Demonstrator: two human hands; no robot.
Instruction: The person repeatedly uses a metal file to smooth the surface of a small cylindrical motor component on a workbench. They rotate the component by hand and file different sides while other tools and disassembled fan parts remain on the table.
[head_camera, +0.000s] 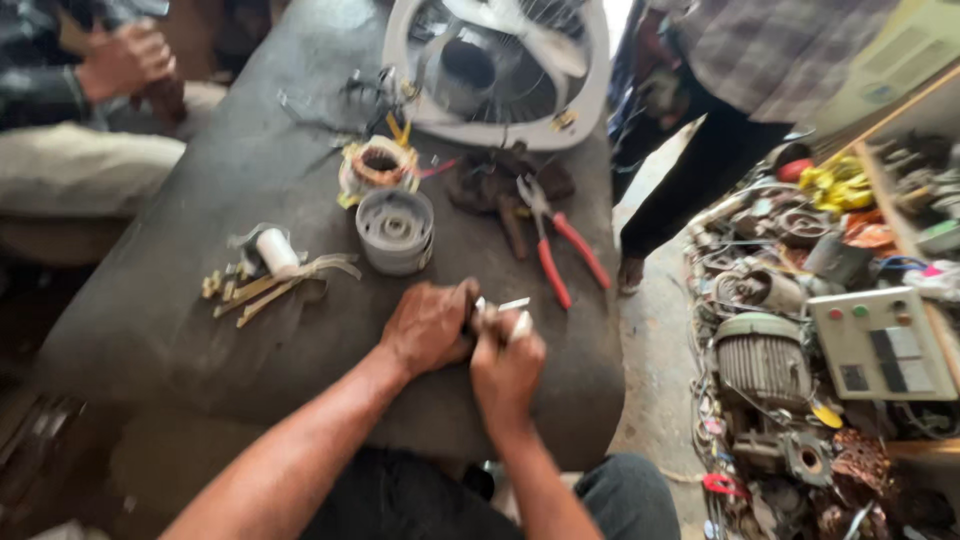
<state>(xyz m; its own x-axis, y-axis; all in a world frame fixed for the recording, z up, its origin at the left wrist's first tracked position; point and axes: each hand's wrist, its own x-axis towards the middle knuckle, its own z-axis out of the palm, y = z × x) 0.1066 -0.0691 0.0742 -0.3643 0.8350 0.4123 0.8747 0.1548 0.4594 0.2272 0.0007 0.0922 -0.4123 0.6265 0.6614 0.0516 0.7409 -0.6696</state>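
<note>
both hands meet at the near edge of the dark surface (150, 310): the left hand (428, 325) and right hand (508, 368) are each clenched around a small pale metal part (503, 312) pinched between them, blurred so i can't tell what it is. my worry is that it could slip from that tight grip and drop off the edge into the lap or onto the floor, or a sharp end could nick a finger. counted: one red-handled pliers (560, 250), one grey round housing (396, 230), one copper-wound coil (378, 166), one white fan (500, 65), one white spool (277, 252), and a few brass strips (255, 290).
</note>
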